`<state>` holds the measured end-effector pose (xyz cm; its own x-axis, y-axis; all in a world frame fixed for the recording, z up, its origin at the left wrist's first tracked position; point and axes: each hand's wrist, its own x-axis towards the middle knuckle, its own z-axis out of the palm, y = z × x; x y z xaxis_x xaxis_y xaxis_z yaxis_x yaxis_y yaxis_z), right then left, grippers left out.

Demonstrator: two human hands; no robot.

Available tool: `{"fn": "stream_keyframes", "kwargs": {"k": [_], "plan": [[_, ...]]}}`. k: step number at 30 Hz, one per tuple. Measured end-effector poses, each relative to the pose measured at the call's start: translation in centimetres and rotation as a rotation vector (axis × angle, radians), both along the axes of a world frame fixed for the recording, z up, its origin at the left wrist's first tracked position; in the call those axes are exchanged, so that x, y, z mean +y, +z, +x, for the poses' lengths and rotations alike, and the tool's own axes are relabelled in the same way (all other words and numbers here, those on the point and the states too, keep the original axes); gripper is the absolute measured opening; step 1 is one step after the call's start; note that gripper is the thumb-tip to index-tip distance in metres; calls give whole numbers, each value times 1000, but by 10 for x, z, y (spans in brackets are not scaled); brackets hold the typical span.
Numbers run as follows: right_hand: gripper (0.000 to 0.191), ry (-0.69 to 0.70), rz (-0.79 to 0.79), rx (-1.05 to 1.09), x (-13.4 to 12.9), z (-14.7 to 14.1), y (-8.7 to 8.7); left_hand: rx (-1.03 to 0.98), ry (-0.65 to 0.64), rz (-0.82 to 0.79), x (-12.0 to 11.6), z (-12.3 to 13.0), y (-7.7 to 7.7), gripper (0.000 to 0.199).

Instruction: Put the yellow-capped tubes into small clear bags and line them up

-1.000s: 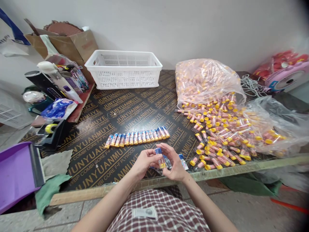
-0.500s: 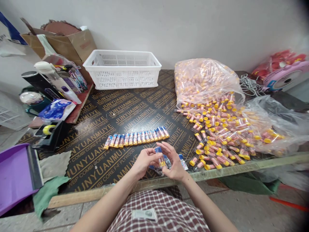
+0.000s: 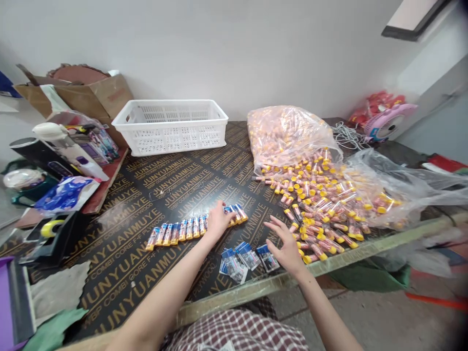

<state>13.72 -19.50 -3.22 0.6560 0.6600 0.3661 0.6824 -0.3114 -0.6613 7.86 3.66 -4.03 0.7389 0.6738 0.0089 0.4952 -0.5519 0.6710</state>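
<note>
My left hand (image 3: 218,220) reaches over a row of small capped tubes (image 3: 182,230) with blue-and-white labels and yellow caps. Its fingers are curled down among the tubes towards the right part of the row; what they grip is hidden behind the hand. My right hand (image 3: 287,243) is open, fingers apart and holding nothing, just above the table at the left edge of a loose heap of yellow-capped tubes (image 3: 321,214). Between the hands, near the table's front edge, lie several flat blue-and-clear printed labels (image 3: 234,265).
A white plastic basket (image 3: 171,139) stands against the wall. A clear bag (image 3: 288,131) full of tubes spills onto the dark plywood table (image 3: 139,253). On the left are a tape dispenser (image 3: 54,239), bottles (image 3: 58,141) and a cardboard box (image 3: 106,100); a pink fan (image 3: 391,122) sits far right.
Both hands were together holding a blue-labelled tube near the front edge. Now they are apart: the left has moved forward-left onto the row, the right has opened and moved right. The camera view has shifted.
</note>
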Motion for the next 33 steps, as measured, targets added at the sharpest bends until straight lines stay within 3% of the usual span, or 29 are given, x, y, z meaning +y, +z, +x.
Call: {"fn": "stream_keyframes", "kwargs": {"k": [4, 7, 11, 14, 19, 22, 27, 33], "plan": [[35, -145, -120, -129, -28, 27, -13, 39, -27, 111, -8, -10, 9, 46], [36, -190, -348, -209, -50, 45, -22, 43, -110, 86, -14, -33, 11, 33], [32, -178, -500, -216, -67, 58, -31, 210, -268, -22, -26, -69, -2, 28], [25, -156, -495, -198, -66, 62, -32, 217, -262, -91, -34, -87, -15, 16], [20, -137, -445, -200, -50, 64, -21, 156, -196, -164, -40, -95, -20, 5], [26, -179, -286, -143, -33, 51, -8, 120, -195, -171, -40, -98, -19, 4], [37, -138, 81, 284, 5, 6, 8, 36, -153, -210, -40, -103, -21, 2], [32, -15, 163, 539, 36, -32, 8, -37, -114, -286, -36, -107, -22, 10]]}}
